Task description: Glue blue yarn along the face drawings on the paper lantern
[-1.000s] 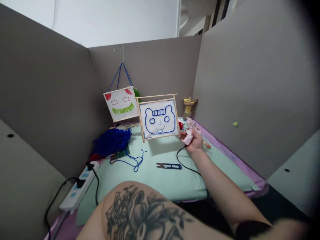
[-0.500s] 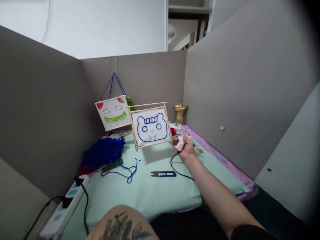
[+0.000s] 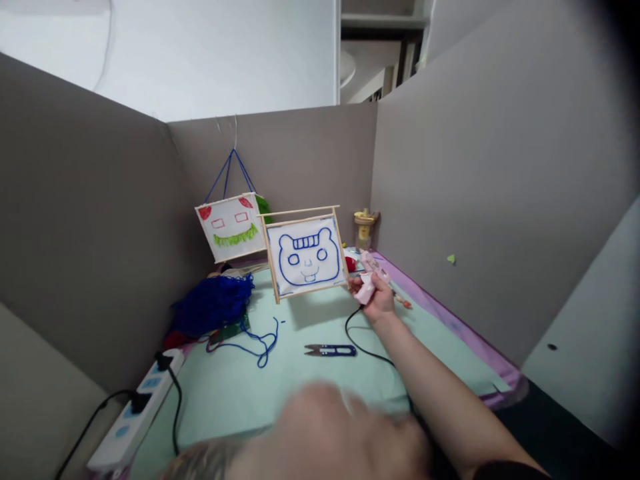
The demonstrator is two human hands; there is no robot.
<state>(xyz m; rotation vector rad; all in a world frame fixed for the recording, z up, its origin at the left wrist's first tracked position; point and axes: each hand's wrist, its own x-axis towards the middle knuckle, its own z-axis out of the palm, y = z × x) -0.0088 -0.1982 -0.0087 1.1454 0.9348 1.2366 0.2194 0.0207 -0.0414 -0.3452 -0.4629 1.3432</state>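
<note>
Grey partitions surround right hand [image 3: 381, 298] gripping pink glue gun [image 3: 369, 280].

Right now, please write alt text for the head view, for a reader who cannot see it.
The right hand holds a pink glue gun beside a wooden frame with a blue bear face on a green mat. Blue scissors and blue yarn lie nearby.

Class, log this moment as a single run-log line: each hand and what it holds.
right hand: grips pink glue gun, touching wooden-framed blue bear picture | left hand: blurred, near lens, contents unclear | blue thread snips: on green mat
</note>
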